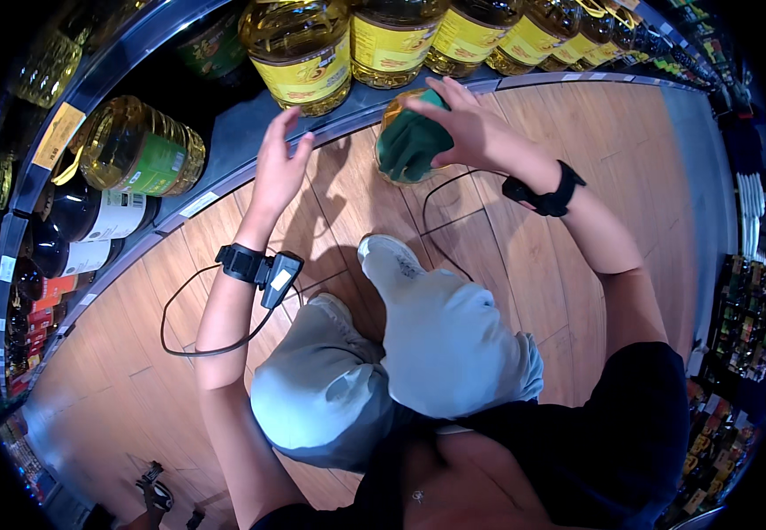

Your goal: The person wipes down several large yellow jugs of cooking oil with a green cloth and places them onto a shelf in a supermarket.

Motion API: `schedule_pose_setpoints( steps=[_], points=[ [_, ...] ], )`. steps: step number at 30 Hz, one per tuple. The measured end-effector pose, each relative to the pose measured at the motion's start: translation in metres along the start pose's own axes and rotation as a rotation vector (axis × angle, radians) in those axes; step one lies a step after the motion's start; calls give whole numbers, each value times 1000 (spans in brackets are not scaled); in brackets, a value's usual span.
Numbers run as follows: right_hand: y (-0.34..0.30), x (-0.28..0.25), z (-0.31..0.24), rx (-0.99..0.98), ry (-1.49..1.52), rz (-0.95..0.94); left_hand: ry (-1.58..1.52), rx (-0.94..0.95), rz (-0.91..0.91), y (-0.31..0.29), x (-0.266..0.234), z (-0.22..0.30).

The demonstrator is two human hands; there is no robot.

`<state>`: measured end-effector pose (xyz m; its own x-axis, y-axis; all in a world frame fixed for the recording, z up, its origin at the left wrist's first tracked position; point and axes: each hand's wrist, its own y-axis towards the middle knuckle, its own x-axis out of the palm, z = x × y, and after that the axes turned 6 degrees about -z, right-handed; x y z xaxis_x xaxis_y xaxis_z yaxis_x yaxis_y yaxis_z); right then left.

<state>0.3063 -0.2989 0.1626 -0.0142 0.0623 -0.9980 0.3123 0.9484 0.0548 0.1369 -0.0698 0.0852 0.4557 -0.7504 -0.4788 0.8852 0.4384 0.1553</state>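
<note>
Wooden floor [612, 150] extends below both hands. A shelf [233, 146] runs beyond the left hand, carrying a row of yellow-labelled oil bottles [462, 40] ahead of both hands and a green-labelled bottle [155, 163] to the left hand's left. A green-and-amber container [414, 141] is immediately left of the right hand [460, 125], whose digits are spread at its side; contact cannot be determined. The left hand [282, 166] is loosely open, holding nothing, apart from the container.
</note>
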Motion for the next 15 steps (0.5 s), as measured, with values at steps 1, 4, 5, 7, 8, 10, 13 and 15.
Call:
schedule_pose_setpoints(
  steps=[1,4,5,7,8,10,13,15],
  points=[
    [-5,4,4,-21,58,-9,12,1,-62,2,4,8],
    [-17,25,18,-109,149,88,-12,-11,-218,13,13,31],
    [-23,29,22,-114,246,138,-61,-31,-297,14,15,35],
    [-39,30,30,-98,401,227,-28,-33,-378,19,22,43],
    [-50,33,36,-90,411,231,-11,-27,-455,22,27,45],
    [-74,36,50,48,733,467,-2,-19,-501,32,43,49],
    [-102,22,75,482,1166,756,-69,65,-498,45,65,54],
    [-119,18,106,643,1184,871,2,119,-469,56,82,72]
  ],
)
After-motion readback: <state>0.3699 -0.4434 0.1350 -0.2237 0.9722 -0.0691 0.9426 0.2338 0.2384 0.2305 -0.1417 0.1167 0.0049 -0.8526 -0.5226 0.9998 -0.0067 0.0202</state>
